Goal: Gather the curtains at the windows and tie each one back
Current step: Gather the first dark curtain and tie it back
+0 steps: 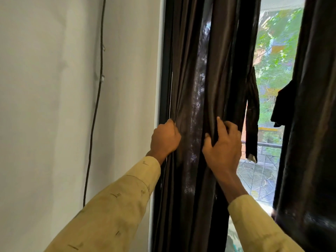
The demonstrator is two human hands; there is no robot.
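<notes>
A dark brown curtain (196,73) hangs bunched in folds at the left side of the window (272,70). My left hand (164,138) is closed on its left edge next to the window frame. My right hand (222,144) grips the folds on its right side, fingers dug into the cloth. A narrow dark strip of fabric (252,117) dangles from the curtain's right edge, just right of my right hand. A second dark curtain (312,124) hangs at the right side of the window.
A white wall (54,106) fills the left, with a thin dark cable (94,115) running down it. Through the glass I see trees, a railing and a tiled balcony floor (258,177).
</notes>
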